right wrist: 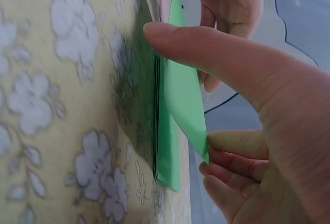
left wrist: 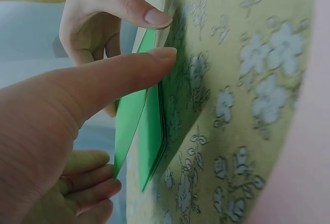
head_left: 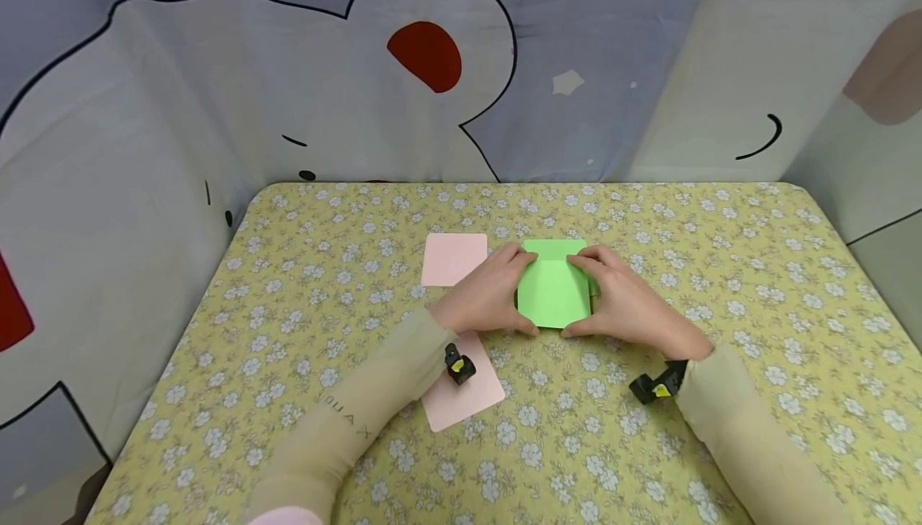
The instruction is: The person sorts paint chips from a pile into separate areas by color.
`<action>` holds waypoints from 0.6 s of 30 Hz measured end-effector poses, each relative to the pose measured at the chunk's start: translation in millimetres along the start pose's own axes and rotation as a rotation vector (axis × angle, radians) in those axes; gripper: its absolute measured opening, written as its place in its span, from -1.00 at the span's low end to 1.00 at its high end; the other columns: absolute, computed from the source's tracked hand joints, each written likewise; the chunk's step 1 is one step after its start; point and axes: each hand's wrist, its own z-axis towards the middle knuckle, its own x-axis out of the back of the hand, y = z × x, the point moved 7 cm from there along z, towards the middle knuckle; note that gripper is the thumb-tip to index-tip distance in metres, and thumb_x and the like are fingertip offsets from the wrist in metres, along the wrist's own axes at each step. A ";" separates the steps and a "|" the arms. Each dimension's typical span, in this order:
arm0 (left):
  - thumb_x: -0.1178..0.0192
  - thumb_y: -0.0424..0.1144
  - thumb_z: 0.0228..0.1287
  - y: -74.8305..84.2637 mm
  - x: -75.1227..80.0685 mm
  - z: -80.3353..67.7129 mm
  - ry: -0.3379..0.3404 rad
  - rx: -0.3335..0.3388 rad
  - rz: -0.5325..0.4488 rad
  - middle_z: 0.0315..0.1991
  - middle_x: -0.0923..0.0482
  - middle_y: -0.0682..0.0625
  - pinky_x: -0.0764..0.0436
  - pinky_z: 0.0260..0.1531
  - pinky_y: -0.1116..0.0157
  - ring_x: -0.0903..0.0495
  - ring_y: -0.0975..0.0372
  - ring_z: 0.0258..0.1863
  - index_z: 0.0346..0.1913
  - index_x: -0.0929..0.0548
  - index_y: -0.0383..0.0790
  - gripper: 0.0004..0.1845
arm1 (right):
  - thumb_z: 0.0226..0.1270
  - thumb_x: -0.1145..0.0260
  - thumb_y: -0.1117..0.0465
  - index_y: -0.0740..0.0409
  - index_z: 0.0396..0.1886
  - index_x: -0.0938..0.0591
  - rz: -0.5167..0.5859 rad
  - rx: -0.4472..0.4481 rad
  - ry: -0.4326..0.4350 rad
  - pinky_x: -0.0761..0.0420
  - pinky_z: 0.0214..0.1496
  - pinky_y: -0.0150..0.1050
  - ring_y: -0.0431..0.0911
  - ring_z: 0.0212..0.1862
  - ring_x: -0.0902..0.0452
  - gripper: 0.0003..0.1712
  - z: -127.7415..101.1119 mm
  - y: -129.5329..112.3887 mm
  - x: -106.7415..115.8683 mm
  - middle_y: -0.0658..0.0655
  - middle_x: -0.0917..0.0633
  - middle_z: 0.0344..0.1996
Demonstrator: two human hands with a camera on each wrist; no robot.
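Observation:
A green square card with rounded corners is held between both hands. My left hand grips its left side, thumb at the near edge and fingers toward the far edge. On the right side, my right hand holds it the same way. In the wrist views the card tilts up from a thin stack of green cards, which lies on the cloth beneath it. The stack's layered edges show below the thumbs.
Two pink cards lie left of the green ones: one pink card farther back, another pink card nearer, partly under the left forearm. A yellow floral cloth covers the table. A printed curtain hangs behind its far edge.

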 end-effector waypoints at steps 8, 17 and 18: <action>-0.64 0.13 -0.10 -9.1 -2.5 21.3 -0.008 0.039 -0.060 0.23 -0.31 -0.09 -0.45 0.16 0.37 -0.36 0.21 0.10 0.51 -0.25 -0.37 0.19 | -0.16 -0.76 -0.02 0.46 0.46 -0.33 0.036 -0.048 -0.029 -0.53 0.20 0.17 0.19 0.21 -0.39 0.26 10.0 14.6 4.8 0.32 -0.32 0.30; -0.66 0.12 -0.13 -19.8 0.4 43.5 0.016 0.089 -0.078 0.26 -0.33 -0.09 -0.46 0.18 0.33 -0.37 0.18 0.15 0.51 -0.26 -0.35 0.20 | -0.10 -0.74 0.05 0.48 0.49 -0.27 0.038 -0.067 -0.044 -0.51 0.20 0.21 0.24 0.23 -0.37 0.26 26.6 27.8 11.3 0.37 -0.30 0.33; -0.66 0.12 -0.12 -21.3 0.8 45.7 0.017 0.097 -0.077 0.28 -0.32 -0.10 -0.46 0.18 0.32 -0.37 0.17 0.17 0.52 -0.25 -0.34 0.20 | -0.10 -0.74 0.06 0.49 0.49 -0.26 0.041 -0.069 -0.044 -0.50 0.21 0.22 0.25 0.23 -0.37 0.25 28.8 28.8 12.5 0.37 -0.30 0.33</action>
